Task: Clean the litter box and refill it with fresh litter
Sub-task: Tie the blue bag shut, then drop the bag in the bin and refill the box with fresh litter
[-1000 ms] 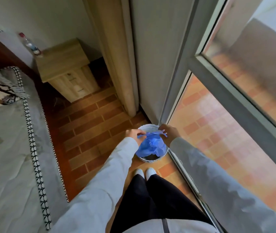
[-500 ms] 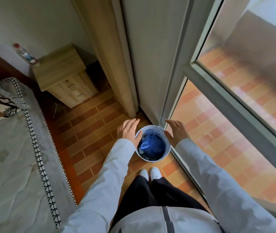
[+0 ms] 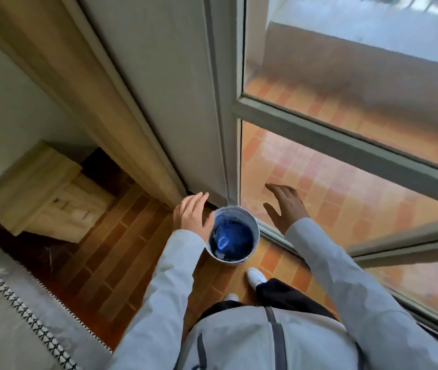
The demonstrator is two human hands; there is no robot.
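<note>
Standing on the brick-pattern floor [image 3: 122,252], a white bin [image 3: 252,222] w/ a blue bag [image 3: 232,236] inside is being seen from above, just by the glass door frame [image 3: 228,129]. Left hand [image 3: 190,214] is being held over the bin's left rim, fingers straight & together, nothing gripped. Right hand [image 3: 284,206] is being held apart from the bin on its right, fingers spread, nothing pinched. White shoes [image 3: 255,276] are being seen just below the bin; wooden cabinet [image 3: 42,193] is sitting well apart, far left.
</note>
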